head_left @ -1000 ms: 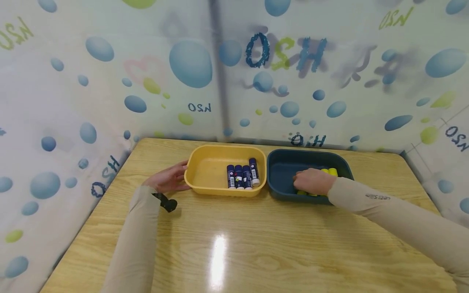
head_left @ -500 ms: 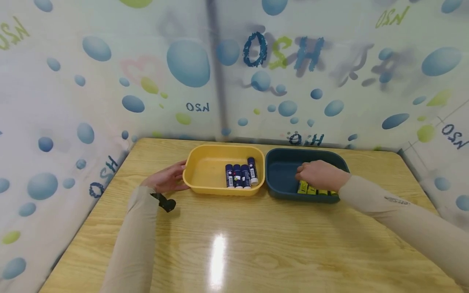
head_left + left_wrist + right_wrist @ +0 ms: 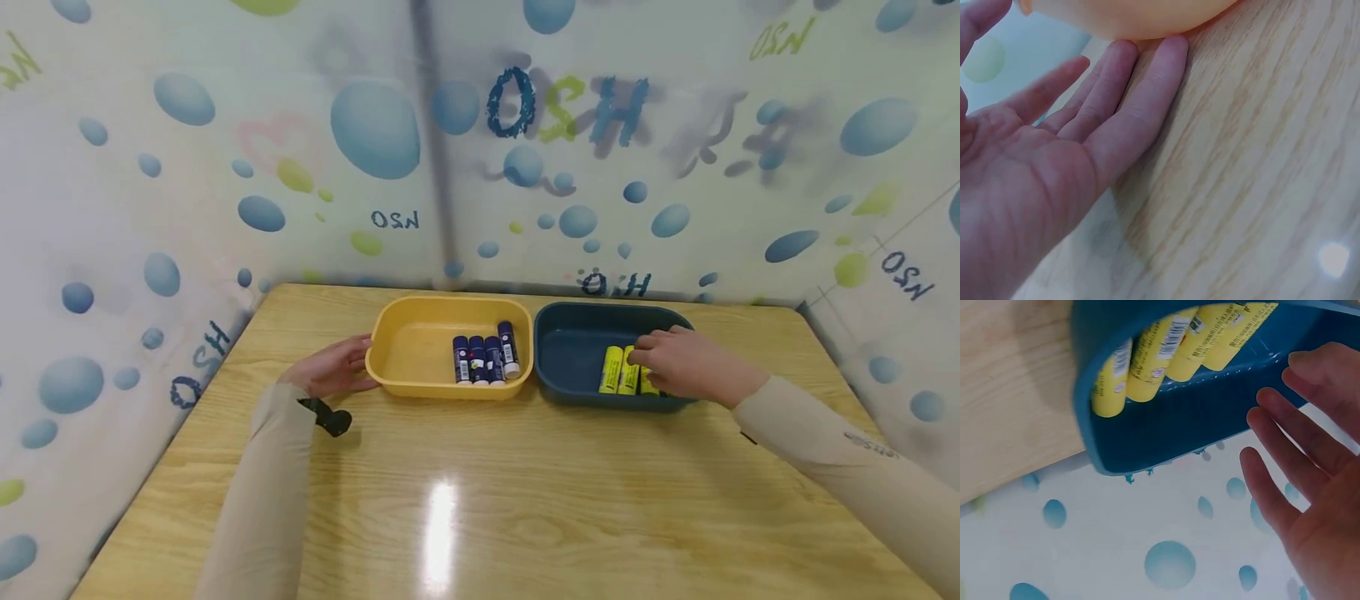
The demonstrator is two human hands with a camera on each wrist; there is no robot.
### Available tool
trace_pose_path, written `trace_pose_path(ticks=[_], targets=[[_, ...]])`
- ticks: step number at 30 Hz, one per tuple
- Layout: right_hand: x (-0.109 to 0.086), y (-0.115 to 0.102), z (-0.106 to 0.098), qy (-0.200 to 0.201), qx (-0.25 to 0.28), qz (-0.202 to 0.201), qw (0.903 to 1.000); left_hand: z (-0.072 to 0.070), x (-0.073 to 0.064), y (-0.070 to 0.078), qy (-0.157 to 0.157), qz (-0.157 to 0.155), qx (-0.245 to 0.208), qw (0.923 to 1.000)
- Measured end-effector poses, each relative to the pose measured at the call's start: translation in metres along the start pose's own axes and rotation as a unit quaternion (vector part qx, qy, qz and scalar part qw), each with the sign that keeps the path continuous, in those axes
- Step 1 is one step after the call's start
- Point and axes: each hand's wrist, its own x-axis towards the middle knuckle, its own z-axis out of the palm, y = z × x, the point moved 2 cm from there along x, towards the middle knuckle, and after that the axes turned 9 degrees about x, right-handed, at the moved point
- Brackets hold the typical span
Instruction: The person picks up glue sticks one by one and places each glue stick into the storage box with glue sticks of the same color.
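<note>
My left hand [image 3: 330,368] rests beside the yellow plastic bin [image 3: 412,350]. In the left wrist view its fingers [image 3: 1154,94] are stretched out, with two fingertips right at the bin's lower wall. Several dark blue glue sticks [image 3: 477,360] lie side by side in the right part of that bin, one set slightly farther back. My right hand [image 3: 690,362] is above the right end of the navy blue bin [image 3: 570,358]. Its fingers are spread and hold nothing in the right wrist view. Several yellow glue sticks [image 3: 612,371] lie in a row along the bin's near wall, partly hidden by the hand.
The two bins stand side by side toward the back of a wooden table [image 3: 525,483]. Behind the table hangs a white sheet [image 3: 450,167] printed with blue and green bubbles. A bright reflection shows on the tabletop in front.
My right hand has lifted and moved to the right over the navy bin, uncovering yellow glue sticks. The left hand has stayed at the yellow bin. The head view has shifted slightly.
</note>
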Motion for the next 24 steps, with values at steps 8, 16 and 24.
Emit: trace_pose_path(ticks=[8,16,24], targets=[[-0.032,0.001,0.007,0.051,0.002,0.008,0.9987,0.000,0.004,-0.004,-0.001,0.002,0.001,1.0000],[-0.057,0.001,0.017,0.078,-0.002,0.044,0.9960,0.005,-0.003,0.000,0.023,-0.014,0.043,0.9987],[-0.069,0.002,0.019,0.105,0.015,0.089,0.9903,0.010,-0.016,0.012,0.078,-0.001,0.217,0.9730]])
